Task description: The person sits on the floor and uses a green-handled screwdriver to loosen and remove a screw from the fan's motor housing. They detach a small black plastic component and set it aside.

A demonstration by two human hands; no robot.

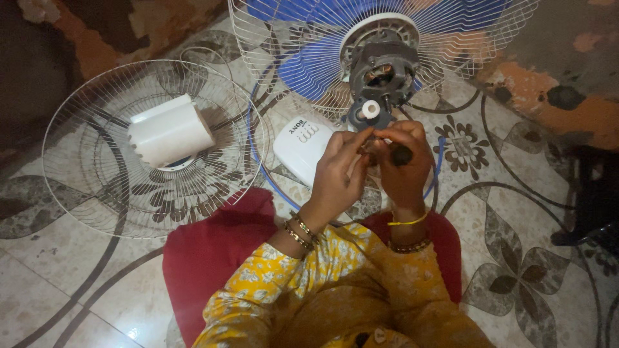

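An opened fan lies on the floor with its grey motor bare, blue blades and a white wire rear grille behind it. My left hand and my right hand meet just below the motor, fingers pinched together around a small part that is mostly hidden. A dark rounded handle sticks out of my right fist. A white knob stands on the motor's neck just above my fingers.
The fan's front grille lies flat at the left with a white motor cover on it. A white plastic housing rests beside my left hand. Red cloth covers my lap. A dark object stands at the right edge.
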